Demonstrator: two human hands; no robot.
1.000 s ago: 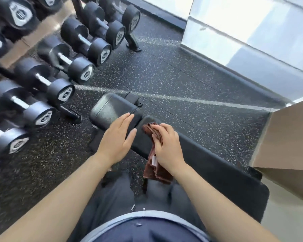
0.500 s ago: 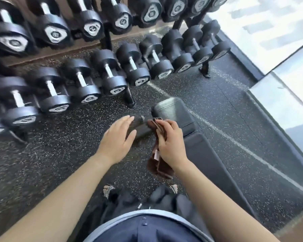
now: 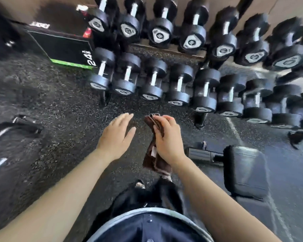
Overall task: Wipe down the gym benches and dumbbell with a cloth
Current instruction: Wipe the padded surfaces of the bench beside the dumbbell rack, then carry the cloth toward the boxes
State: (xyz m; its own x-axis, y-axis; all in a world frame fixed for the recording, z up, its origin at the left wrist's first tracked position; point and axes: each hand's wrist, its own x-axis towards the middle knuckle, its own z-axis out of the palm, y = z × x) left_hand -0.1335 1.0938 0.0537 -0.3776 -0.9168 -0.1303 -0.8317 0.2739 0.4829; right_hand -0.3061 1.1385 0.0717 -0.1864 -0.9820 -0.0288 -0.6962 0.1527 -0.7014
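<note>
My right hand (image 3: 167, 138) grips a folded brown cloth (image 3: 151, 157) that hangs down past my wrist, held in the air above the floor. My left hand (image 3: 116, 134) hovers beside it with flat, relaxed fingers and holds nothing. A black padded gym bench (image 3: 247, 172) lies low at the right, apart from both hands. Two rows of black dumbbells (image 3: 152, 82) with silver handles sit on a rack ahead of my hands, out of touch.
A black plyo box (image 3: 63, 46) with a green edge and the number 24 stands at the upper left. Another black frame or bench (image 3: 10, 130) shows at the left edge. Speckled black rubber floor (image 3: 59, 119) lies under my hands. The rack's foot (image 3: 200, 119) stands just right of the cloth.
The view has swung left: the bench slid from under my hands to the right edge, and the dumbbell rack now fills the top. Both hands keep the same pose, cloth still held.
</note>
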